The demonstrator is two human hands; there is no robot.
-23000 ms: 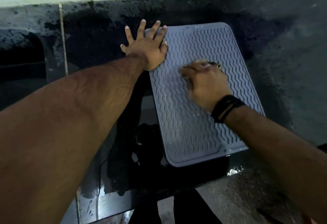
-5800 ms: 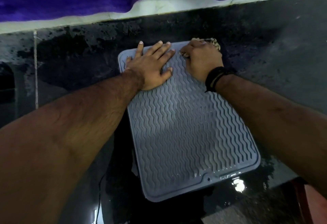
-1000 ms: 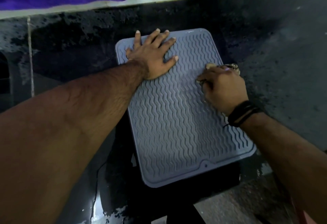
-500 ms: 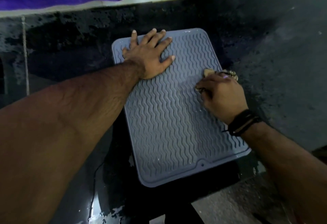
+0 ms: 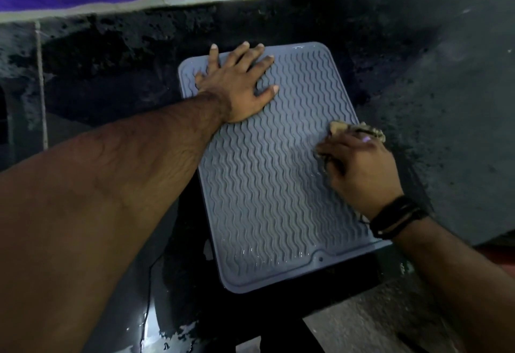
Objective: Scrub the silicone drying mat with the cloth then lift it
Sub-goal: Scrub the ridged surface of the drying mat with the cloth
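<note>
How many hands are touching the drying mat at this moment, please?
2. The left hand lies flat with spread fingers on the far left part of the drying mat; the right hand holds the cloth against its right edge.

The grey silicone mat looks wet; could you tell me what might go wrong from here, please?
The grey wavy-ribbed silicone mat overhangs the dark wet counter edge, so it may slide despite the flat left hand. The right hand scrubs the beige cloth at the mat's rim and could slip off.
</note>
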